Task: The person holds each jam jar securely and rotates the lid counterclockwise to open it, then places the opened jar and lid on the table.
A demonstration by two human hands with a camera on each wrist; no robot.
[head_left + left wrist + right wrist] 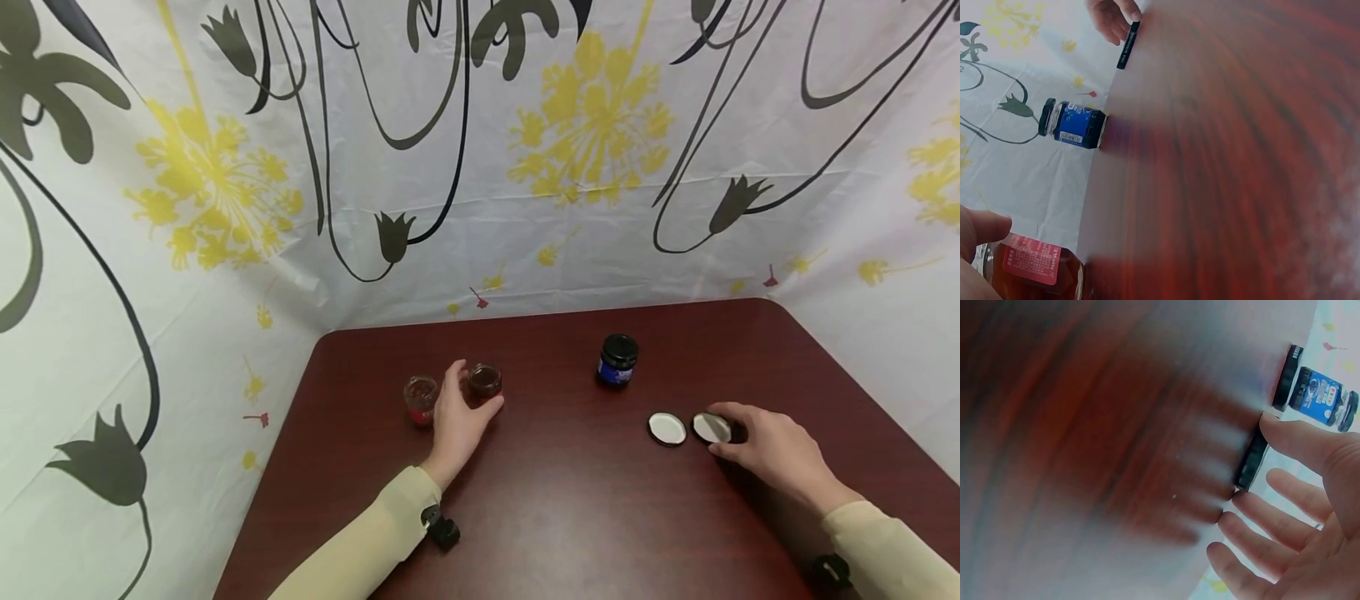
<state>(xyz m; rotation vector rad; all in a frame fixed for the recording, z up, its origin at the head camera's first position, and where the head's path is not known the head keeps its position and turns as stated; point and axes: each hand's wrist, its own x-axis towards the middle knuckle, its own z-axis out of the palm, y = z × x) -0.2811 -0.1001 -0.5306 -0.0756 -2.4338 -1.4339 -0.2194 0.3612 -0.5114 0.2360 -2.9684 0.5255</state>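
My left hand (459, 425) holds an open glass jar (485, 382) of dark red contents, which stands on the table. In the left wrist view the thumb lies against the jar's red label (1032, 259). Another lidless jar (421, 402) with a red label stands just left of that hand. Over on the right, my right hand (776, 450) pinches the edges of a black jar lid (711, 428), its white inside facing up. A second upturned lid (667, 429) lies beside it, to the left.
A closed dark jar (618, 362) with a blue label and black lid stands behind the lids. The dark red-brown table (555, 508) has rounded far corners. Patterned white cloth (480, 192) hangs behind and along the sides.
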